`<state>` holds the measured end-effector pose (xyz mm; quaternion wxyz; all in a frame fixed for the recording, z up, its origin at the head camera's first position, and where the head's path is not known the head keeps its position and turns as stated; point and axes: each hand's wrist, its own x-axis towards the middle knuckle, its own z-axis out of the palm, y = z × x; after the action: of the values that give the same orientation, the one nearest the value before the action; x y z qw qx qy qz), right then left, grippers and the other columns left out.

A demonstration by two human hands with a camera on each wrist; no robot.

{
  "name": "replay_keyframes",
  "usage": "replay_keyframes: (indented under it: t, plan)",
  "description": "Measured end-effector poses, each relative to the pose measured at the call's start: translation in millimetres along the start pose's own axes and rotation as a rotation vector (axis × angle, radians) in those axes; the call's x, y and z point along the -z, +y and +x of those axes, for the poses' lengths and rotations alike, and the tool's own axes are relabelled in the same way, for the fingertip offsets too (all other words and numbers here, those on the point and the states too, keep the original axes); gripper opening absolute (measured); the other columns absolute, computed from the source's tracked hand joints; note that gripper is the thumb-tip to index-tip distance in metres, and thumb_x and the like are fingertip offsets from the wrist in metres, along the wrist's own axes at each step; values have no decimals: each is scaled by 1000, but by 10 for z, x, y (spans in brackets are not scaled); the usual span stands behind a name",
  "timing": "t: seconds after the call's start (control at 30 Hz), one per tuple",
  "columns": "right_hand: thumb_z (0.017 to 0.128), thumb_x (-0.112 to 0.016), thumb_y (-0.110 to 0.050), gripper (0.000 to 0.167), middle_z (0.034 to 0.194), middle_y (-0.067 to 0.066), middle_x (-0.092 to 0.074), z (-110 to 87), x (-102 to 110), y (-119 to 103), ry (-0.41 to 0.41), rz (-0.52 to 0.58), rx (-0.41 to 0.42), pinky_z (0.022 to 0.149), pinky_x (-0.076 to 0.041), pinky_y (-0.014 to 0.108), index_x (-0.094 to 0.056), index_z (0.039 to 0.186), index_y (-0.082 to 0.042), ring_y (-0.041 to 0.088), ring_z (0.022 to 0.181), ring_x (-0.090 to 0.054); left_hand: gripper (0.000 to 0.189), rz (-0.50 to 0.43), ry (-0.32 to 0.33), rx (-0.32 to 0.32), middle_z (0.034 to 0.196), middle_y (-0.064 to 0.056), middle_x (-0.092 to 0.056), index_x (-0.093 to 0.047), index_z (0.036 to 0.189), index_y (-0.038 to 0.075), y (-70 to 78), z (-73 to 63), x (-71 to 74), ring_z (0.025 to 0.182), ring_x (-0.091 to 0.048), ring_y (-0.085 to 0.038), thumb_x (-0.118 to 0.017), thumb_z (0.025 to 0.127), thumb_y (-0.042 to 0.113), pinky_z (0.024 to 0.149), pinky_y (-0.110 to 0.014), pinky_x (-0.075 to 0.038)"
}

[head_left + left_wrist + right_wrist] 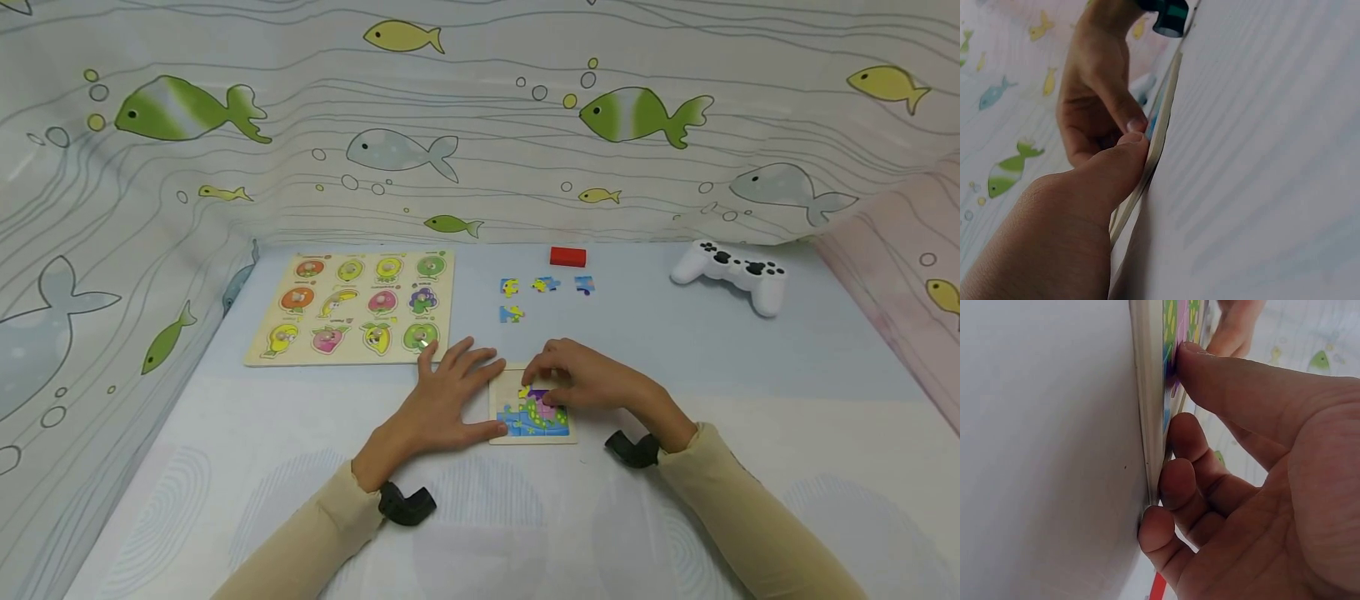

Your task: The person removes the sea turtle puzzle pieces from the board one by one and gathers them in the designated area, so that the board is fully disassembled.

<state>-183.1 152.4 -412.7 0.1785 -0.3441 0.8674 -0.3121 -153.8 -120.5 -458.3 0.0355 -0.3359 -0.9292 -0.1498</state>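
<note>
A small wooden jigsaw board (572,439) lies in front of me, its lower part filled with blue, green and pink pieces. My left hand (448,402) is spread flat beside it, the thumb resting on its left edge and the fingers reaching to its upper left corner. Over the upper right of the board, my right hand (592,377) pinches a jigsaw piece (537,394) with purple on it between thumb and fingers. The right wrist view shows the thumb against the picture side and the other fingertips along the board's edge (1150,394).
Several loose jigsaw pieces (512,314) lie beyond the board, with a red block (567,257) behind them. A wooden fruit puzzle (352,319) lies at the back left. Back right is a white game controller (729,273). A fish-printed curtain (480,125) rises behind the table.
</note>
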Motion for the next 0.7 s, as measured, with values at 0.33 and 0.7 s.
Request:
replay_keyframes:
  t: [0.33,0.7]
  plan:
    - [89,-73,-6,26,101,1,-64,2,-5,-6,10,13,16,84,-48,34,-73,112,-18,18,95,-54,84,-7,10,-2,159,0,-44,-48,153,24,11,2,20,155,-25,-33,-62,83,69,118,-70,-5]
    - [88,-77,-9,28,104,-2,-68,-4,5,-55,-1,50,36,90,-52,35,-71,115,-15,17,99,-60,84,-9,0,-1,159,-1,-43,-46,154,24,11,-3,17,155,-24,-34,-62,84,69,118,-70,-5]
